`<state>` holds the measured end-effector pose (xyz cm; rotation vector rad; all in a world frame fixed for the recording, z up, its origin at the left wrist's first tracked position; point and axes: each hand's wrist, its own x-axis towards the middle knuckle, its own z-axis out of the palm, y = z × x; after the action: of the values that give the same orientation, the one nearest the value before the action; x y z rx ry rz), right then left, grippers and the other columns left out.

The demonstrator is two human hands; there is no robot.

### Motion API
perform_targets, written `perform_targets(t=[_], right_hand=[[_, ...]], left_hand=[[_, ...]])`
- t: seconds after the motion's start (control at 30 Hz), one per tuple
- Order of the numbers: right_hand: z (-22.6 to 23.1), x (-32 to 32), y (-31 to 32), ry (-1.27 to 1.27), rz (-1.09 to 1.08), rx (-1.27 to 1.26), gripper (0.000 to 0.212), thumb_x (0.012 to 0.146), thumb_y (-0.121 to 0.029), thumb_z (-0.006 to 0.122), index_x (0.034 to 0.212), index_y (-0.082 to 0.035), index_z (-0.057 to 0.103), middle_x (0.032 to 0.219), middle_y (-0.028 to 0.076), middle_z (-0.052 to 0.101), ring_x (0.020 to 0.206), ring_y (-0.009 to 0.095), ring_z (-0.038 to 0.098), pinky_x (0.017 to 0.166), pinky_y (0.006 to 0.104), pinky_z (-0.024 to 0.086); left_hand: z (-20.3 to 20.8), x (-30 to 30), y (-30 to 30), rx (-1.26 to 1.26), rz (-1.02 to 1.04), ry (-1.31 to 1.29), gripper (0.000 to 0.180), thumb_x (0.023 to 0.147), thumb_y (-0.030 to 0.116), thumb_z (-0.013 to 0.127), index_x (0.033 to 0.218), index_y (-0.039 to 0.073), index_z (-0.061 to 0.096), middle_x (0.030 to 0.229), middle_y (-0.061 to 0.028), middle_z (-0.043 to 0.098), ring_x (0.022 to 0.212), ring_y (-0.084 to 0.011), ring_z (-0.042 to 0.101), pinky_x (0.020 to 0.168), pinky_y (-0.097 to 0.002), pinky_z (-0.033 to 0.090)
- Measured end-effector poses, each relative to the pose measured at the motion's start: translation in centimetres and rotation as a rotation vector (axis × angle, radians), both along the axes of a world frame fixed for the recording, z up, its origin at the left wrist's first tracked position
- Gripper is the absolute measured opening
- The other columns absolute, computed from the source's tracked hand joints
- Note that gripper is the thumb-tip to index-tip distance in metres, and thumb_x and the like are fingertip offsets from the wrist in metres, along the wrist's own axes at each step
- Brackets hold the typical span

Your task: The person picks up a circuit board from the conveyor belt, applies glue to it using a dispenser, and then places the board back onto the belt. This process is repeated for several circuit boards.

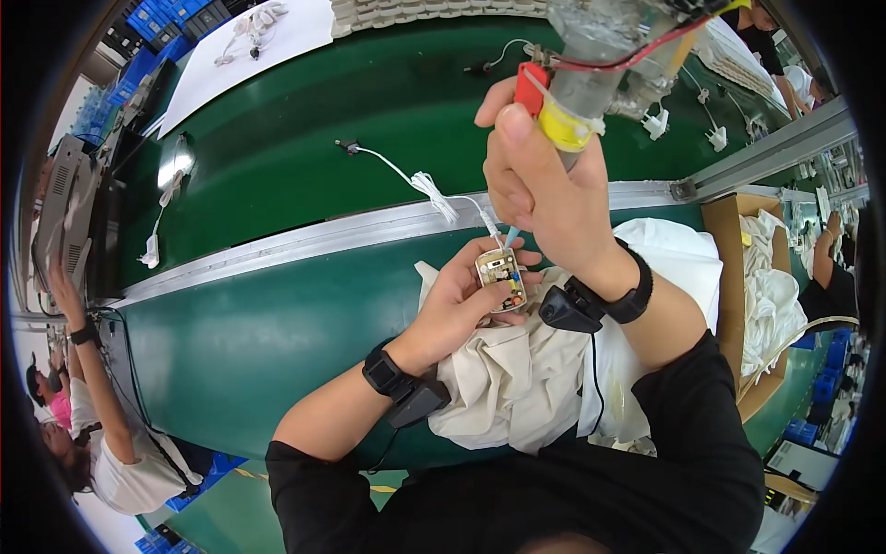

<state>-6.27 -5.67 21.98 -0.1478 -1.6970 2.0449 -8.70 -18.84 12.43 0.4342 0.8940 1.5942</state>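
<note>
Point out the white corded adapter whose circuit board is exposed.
The adapter held in the left hand: its board components show. The others, such as the leftmost adapter on the green bench, show no board.

Bright, even indoor light with strong fisheye bending.
White glare sits at left on the glossy dark-green desk (pixel 277 185); the flat white sheet (pixel 268 60) looks nearly washed out. Soft shadows mark the crumpled cream cloth (pixel 517 379). The small rectangular circuit board (pixel 501 277) is fairly sharp; towards the black rim, shapes stretch and soften.
</note>
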Motion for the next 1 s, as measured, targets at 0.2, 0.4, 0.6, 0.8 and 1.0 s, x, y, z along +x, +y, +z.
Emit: perform_targets(t=[0.2, 0.4, 0.6, 0.8, 1.0], right_hand=[[0.0, 0.1, -0.4, 0.011, 0.024, 0.0, 0.026, 0.094, -0.031, 0.047, 0.093, -0.005, 0.045, 0.051, -0.005, 0.035, 0.04, 0.001, 0.029, 0.037, 0.0186, 0.023], [-0.1, 0.0, -0.2, -0.001, 0.017, 0.017, 0.026, 0.093, -0.031, 0.047, 0.093, -0.005, 0.045, 0.051, -0.005, 0.036, 0.04, 0.001, 0.029, 0.037, 0.0185, 0.023], [0.0, 0.0, -0.1, 0.034, 0.012, 0.053, 0.027, 0.093, -0.031, 0.047, 0.094, -0.005, 0.045, 0.051, -0.005, 0.036, 0.04, 0.001, 0.029, 0.037, 0.0186, 0.023], [0.6, 0.3, -0.6, 0.03, 0.03, 0.021, 0.028, 0.094, -0.032, 0.046, 0.096, -0.004, 0.045, 0.05, -0.004, 0.035, 0.039, 0.001, 0.028, 0.037, 0.0187, 0.023], [0.4, 0.5, -1.1, 0.044, 0.103, 0.031, 0.028, 0.094, -0.032, 0.046, 0.096, -0.004, 0.044, 0.049, -0.004, 0.035, 0.038, 0.002, 0.027, 0.037, 0.0187, 0.023]], left_hand=[[0.1, -0.1, -0.3, 0.002, -0.001, 0.001, 0.04, 0.089, 0.002, 0.045, 0.128, 0.006, 0.034, 0.126, -0.0116, 0.048, 0.113, -0.0191, 0.051, 0.078, -0.03, 0.055], [0.2, 0.0, -0.3, 0.011, 0.012, -0.001, 0.041, 0.089, 0.002, 0.044, 0.128, 0.006, 0.034, 0.126, -0.0122, 0.048, 0.113, -0.0193, 0.051, 0.077, -0.03, 0.055], [0.5, 0.0, -0.2, 0.005, 0.008, -0.009, 0.04, 0.089, 0.001, 0.044, 0.128, 0.005, 0.033, 0.125, -0.0128, 0.048, 0.113, -0.0198, 0.051, 0.077, -0.0302, 0.055], [0.0, -0.1, -0.2, -0.04, 0.11, -0.195, 0.037, 0.09, 0.003, 0.043, 0.127, 0.004, 0.035, 0.119, -0.0113, 0.051, 0.106, -0.018, 0.055, 0.076, -0.0306, 0.056], [-0.1, -0.7, -0.3, -0.038, 0.244, -0.292, 0.034, 0.09, 0.005, 0.043, 0.124, 0.004, 0.039, 0.109, -0.0082, 0.055, 0.092, -0.0144, 0.059, 0.075, -0.0311, 0.056]])
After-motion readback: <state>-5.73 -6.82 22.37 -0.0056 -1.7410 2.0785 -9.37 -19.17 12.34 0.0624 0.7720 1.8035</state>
